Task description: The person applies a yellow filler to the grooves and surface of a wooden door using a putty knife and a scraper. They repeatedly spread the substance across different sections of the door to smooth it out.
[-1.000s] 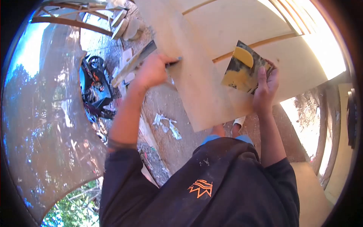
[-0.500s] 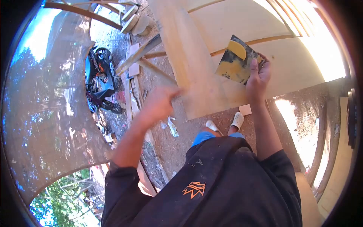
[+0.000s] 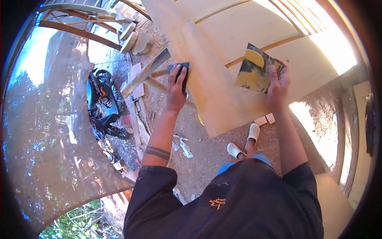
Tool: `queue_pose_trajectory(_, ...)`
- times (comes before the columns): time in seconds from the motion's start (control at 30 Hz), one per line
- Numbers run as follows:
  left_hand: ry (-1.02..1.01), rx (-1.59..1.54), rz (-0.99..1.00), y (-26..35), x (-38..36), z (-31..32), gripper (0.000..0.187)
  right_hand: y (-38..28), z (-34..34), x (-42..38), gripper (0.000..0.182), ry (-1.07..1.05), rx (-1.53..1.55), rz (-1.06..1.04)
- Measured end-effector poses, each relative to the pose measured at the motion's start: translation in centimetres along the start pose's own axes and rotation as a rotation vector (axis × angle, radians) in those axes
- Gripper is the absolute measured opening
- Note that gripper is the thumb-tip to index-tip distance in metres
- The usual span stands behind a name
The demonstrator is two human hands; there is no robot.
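Note:
My left hand (image 3: 177,88) is closed on a dark, flat, square-edged piece (image 3: 183,65), its fingers laid across the top. It is at the left edge of a long pale wooden panel (image 3: 217,89) with tan smears along that side. Over the panel's right part, my right hand (image 3: 279,81) grips a dark square board (image 3: 254,77) by its right edge, thumb on top. Yellow-tan putty (image 3: 250,79) is smeared over that board, and a half-round yellow piece (image 3: 254,58) lies on its upper part.
Wooden trestle legs (image 3: 145,73) stick out left of the panel. More pale sheets (image 3: 246,28) lie beyond it. Small wood offcuts (image 3: 260,120) and a plastic wrapper (image 3: 186,149) are on the dirt floor near my feet. A motorcycle (image 3: 104,101) stands farther left, by a hanging mesh sheet (image 3: 51,131).
My left hand, blurred near the panel's front left earlier, is now farther up along its left edge, with the dark piece plainly visible. The right hand still holds the board. My feet have shifted.

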State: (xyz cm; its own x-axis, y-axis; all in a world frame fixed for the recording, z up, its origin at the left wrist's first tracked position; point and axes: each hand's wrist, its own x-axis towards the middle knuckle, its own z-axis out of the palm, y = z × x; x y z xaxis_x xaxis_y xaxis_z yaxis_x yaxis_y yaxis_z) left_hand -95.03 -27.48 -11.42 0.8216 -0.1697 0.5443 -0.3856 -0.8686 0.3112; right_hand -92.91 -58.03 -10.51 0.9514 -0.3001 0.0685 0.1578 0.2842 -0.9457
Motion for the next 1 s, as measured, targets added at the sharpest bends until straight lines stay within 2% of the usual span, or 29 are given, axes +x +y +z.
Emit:
queue_pose_trajectory(0.03,0.022,-0.006,0.000,-0.8,-1.2,0.7,0.063,0.1,-0.1,-0.1,0.024,-0.002,-0.012,-0.017)
queue_pose_trajectory(0.13,-0.373,-0.106,-0.089,-6.1,-7.9,1.4,0.065,0.1,-0.3,0.2,0.024,-0.033,0.021,0.001)
queue_pose_trajectory(0.2,-0.394,-0.033,-0.227,-5.2,-12.3,-1.0,0.062,0.0,0.4,0.7,0.023,-0.068,0.063,-0.004)
queue_pose_trajectory(0.23,-0.420,-0.003,-0.265,-4.4,-11.6,-2.1,0.061,0.0,0.6,0.8,0.023,-0.061,0.078,-0.032)
queue_pose_trajectory(0.3,-0.173,-0.005,-0.535,-2.6,-7.2,-4.9,0.059,0.0,-0.2,-0.5,0.023,-0.043,0.082,-0.017)
queue_pose_trajectory(0.37,-0.177,0.042,-0.328,-2.1,-1.5,-7.2,0.057,0.1,0.0,0.0,0.022,-0.047,0.106,-0.004)
queue_pose_trajectory(0.43,-0.366,0.111,-0.127,-2.9,3.3,-7.8,0.055,0.1,-0.1,0.1,0.024,-0.043,0.076,-0.005)
queue_pose_trajectory(0.53,-0.636,0.180,-0.077,-2.8,8.4,-6.6,0.050,-0.1,0.1,-0.1,0.024,-0.043,0.063,-0.019)
queue_pose_trajectory(0.6,-0.759,0.209,-0.130,-2.8,10.1,-5.9,0.046,0.0,-0.2,0.2,0.023,-0.031,-0.001,-0.060)
queue_pose_trajectory(0.63,-0.826,0.220,-0.161,-2.6,10.1,-5.5,0.043,0.3,-0.5,0.4,0.023,-0.025,-0.067,-0.087)
queue_pose_trajectory(0.7,-0.822,0.148,-0.163,-1.5,8.7,-5.3,0.039,1.3,-1.0,0.9,0.025,-0.039,-0.159,-0.183)
queue_pose_trajectory(0.77,-0.805,0.140,-0.183,2.1,7.5,-6.3,0.034,1.6,-0.9,1.1,0.025,-0.021,-0.097,-0.120)
queue_pose_trajectory(0.9,-0.742,0.135,-0.100,5.2,3.4,-6.4,0.033,1.1,-0.3,0.1,0.024,-0.015,0.034,-0.050)
queue_pose_trajectory(1.0,-0.769,0.153,-0.220,9.2,1.6,-6.9,0.030,1.6,-0.9,0.7,0.024,-0.020,-0.058,-0.104)
